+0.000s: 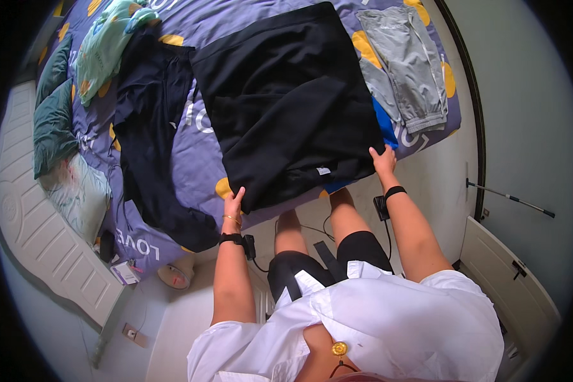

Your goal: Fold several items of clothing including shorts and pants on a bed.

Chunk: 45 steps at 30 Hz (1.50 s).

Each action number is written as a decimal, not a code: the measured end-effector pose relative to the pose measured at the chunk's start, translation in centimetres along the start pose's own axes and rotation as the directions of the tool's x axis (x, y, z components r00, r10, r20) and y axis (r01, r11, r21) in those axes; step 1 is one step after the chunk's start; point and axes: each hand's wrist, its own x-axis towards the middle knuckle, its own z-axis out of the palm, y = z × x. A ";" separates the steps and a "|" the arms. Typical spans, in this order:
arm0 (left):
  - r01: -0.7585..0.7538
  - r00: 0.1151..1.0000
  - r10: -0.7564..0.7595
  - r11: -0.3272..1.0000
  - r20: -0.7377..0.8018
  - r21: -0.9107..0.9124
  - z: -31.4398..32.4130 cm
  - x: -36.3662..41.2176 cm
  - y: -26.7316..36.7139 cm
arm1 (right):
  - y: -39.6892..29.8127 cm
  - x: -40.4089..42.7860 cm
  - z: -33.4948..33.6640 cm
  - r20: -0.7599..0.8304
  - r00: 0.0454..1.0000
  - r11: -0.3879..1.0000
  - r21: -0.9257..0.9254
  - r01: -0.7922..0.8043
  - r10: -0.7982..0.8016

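Note:
A black garment [286,110], folded into a broad rectangle, lies in front of me on the bed. At its near left corner, my left hand [233,205] grips the cloth, thumb on top. My right hand [385,161] holds the near right corner in the same way. Between the hands, a small white label [323,170] shows at the garment's near edge. Bright blue cloth [384,124] peeks out from beneath the right side; most of it is hidden.
Dark trousers [148,119] and a mint-green patterned cloth [100,52] lie left on the purple bedspread [191,162]. Grey drawstring bottoms [410,67] lie right. Green cushions [55,133] rest by the white headboard [43,215]. A pole [511,197] leans near the right wall.

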 end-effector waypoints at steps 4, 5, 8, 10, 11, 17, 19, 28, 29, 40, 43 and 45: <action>-0.209 0.977 0.204 0.973 0.061 0.093 0.8 -2.1 1.5 | 3.5 1.2 -1.2 0.241 0.960 0.988 -0.012 0.151 -0.144; -0.333 0.943 0.330 0.925 0.048 0.185 0.4 -2.5 1.5 | 4.5 1.6 -1.4 0.277 0.927 0.959 0.200 0.200 -0.251; -0.427 0.904 0.424 0.881 0.057 0.205 -0.2 -7.9 4.7 | 4.1 -0.8 -5.9 0.263 0.877 0.847 0.470 0.248 -0.403; -0.394 0.919 0.391 0.900 0.056 0.185 -1.2 -11.7 6.2 | 2.8 -3.0 -10.3 0.424 0.837 0.784 0.621 0.011 -0.347; -0.392 0.920 0.387 0.907 0.060 0.155 -1.8 -13.3 6.6 | 3.5 -3.5 -11.6 0.501 0.824 0.740 0.654 -0.159 -0.265; -0.204 0.972 0.212 0.976 0.106 -0.078 -5.1 -16.2 12.5 | -2.1 -4.4 -16.4 0.446 0.849 0.364 0.869 -0.335 -0.284; -0.180 0.966 0.193 0.980 0.172 -0.088 -3.9 -14.8 17.5 | -6.3 -1.6 -17.6 0.481 0.821 0.388 0.851 -0.354 -0.307; -0.471 0.875 0.479 0.816 -0.065 -0.335 -0.6 0.7 23.4 | -13.6 10.6 -8.8 0.325 0.867 0.367 0.912 -0.181 -0.378; -0.446 0.895 0.435 0.885 -0.102 -0.134 -0.7 1.9 21.3 | -11.9 10.3 -7.0 0.376 0.873 0.510 0.841 -0.181 -0.310; -0.309 0.819 0.460 0.857 -0.343 0.413 0.5 11.7 12.5 | -9.7 6.6 0.1 0.542 0.825 0.362 0.809 -0.463 -0.158; -0.196 0.816 0.503 0.704 -0.286 0.682 3.6 10.5 16.2 | -11.0 6.5 -0.3 0.441 0.889 0.351 0.858 -0.376 -0.126; -0.091 0.847 0.463 0.610 -0.261 0.787 5.7 9.3 17.5 | -11.2 6.7 -0.4 0.420 0.897 0.368 0.863 -0.347 -0.138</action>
